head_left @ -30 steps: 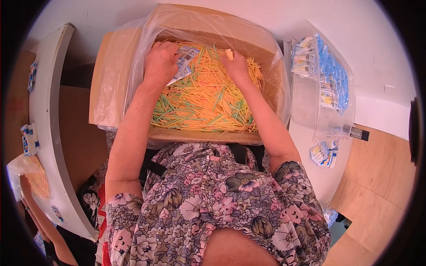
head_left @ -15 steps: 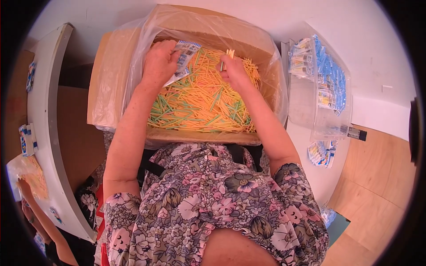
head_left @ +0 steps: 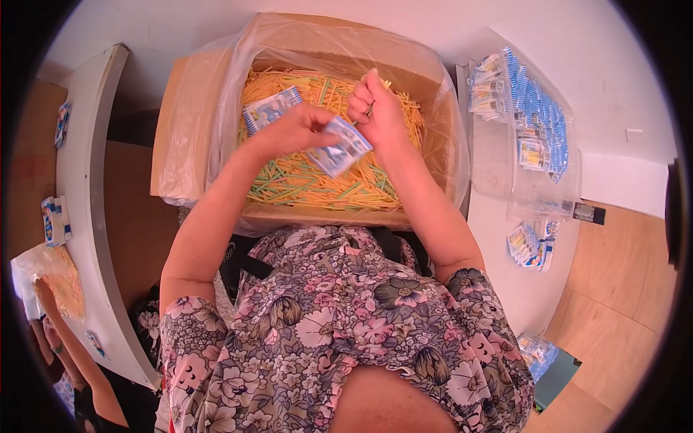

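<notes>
My left hand holds a small blue and white packet above a cardboard box. A clear plastic liner covers the box's inside, and it is full of thin yellow, orange and green sticks. My right hand is closed around a few of those sticks, right beside the packet's upper end. A stack of more blue and white packets lies on the sticks at the box's far left.
A clear plastic bin with filled packets stands to the right of the box. A few packets lie on the white table in front of it. Another person's hand and a bag of sticks show at the lower left, past a curved white partition.
Both hands have lifted off the sticks toward me. The left hand brought one packet up and the right hand closed on a few sticks beside it.
</notes>
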### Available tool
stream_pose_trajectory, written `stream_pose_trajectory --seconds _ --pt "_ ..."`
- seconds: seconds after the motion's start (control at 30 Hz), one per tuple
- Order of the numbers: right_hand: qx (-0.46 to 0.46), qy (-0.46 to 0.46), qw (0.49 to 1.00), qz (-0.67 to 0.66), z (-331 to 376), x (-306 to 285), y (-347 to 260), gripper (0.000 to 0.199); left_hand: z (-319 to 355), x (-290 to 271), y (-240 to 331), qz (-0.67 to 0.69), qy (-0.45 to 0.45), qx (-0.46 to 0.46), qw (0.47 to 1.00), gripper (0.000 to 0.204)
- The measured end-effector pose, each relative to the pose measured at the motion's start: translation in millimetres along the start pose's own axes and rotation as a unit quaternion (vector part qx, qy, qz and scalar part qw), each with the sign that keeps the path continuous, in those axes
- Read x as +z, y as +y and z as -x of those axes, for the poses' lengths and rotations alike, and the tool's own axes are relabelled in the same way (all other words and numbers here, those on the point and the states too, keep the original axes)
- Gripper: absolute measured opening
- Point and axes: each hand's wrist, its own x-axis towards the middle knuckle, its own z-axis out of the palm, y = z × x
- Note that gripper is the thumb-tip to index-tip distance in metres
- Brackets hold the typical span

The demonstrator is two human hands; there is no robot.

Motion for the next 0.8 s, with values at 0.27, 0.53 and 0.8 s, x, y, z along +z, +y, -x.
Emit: stream_pose_trajectory --seconds 0.27,0.53,0.8 --pt "-0.224 0.109 0.962 0.112 27 20 -12 0.032 10 25 26 -0.068 0.060 -0.008 0.996 0.009" --pt "-0.095 -0.004 0.940 0.327 64 5 2 0.022 12 49 33 -0.039 0.122 0.067 0.989 0.007" --pt "-0.093 0.062 0.974 0.197 84 -23 -21 0.025 5 53 18 0.105 0.150 0.037 0.982 0.019"
